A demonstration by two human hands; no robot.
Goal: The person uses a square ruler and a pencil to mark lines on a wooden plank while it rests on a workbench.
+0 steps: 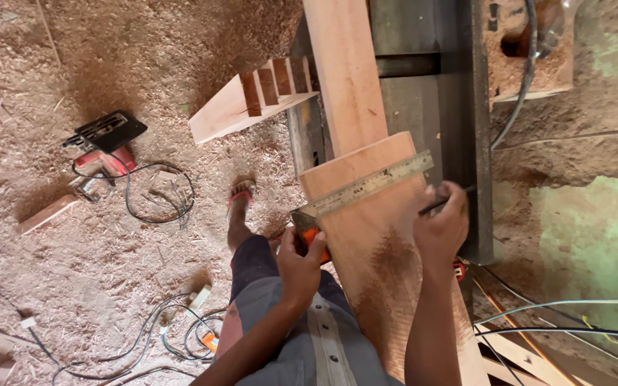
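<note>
A wide wooden plank (380,236) lies lengthwise in front of me, with a narrower plank (346,71) on top running away from me. A steel try square (366,187) lies across the wide plank, its blade slanting up to the right. My left hand (300,261) grips the square's orange-and-dark stock at the plank's left edge. My right hand (441,223) holds a dark pencil (446,201) with its tip near the blade's right end.
A dark metal machine table (430,93) carries the planks. Sawdust covers the floor. A red power tool (105,146) with its black cord lies at left, a notched wooden piece (248,104) leans nearby, and cables (566,322) run at lower right.
</note>
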